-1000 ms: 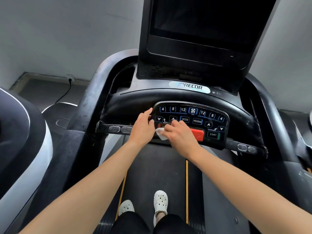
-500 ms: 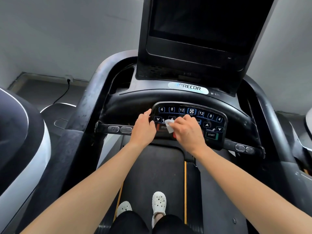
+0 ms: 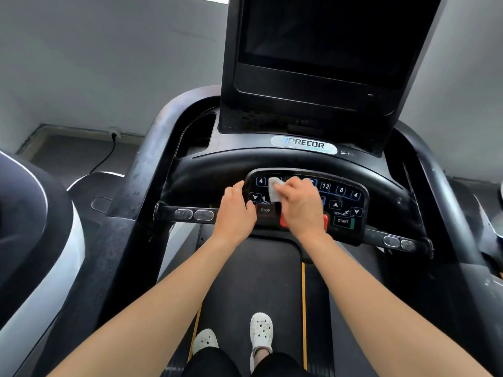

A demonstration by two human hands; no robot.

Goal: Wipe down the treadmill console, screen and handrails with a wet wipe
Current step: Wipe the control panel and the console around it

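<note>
Two arms reach up to the console [image 3: 294, 164] of the treadmill. The right hand [image 3: 300, 208] has its fingers curled on a folded white wipe [image 3: 275, 190] and presses it flat against the upper left of the keypad [image 3: 343, 202], just right of the "4" key and above the STOP key [image 3: 265, 210]. That hand covers most of the red button [image 3: 325, 221]; the START key [image 3: 343, 221] shows just beside it. The left hand [image 3: 235, 210] is curled round the bar [image 3: 168, 210] where it meets the keypad's left edge, with the thumb against the rim. Above, the dark screen [image 3: 326, 36] stands tilted. Below, two white shoes [image 3: 261, 330] stand on the belt [image 3: 253, 281].
</note>
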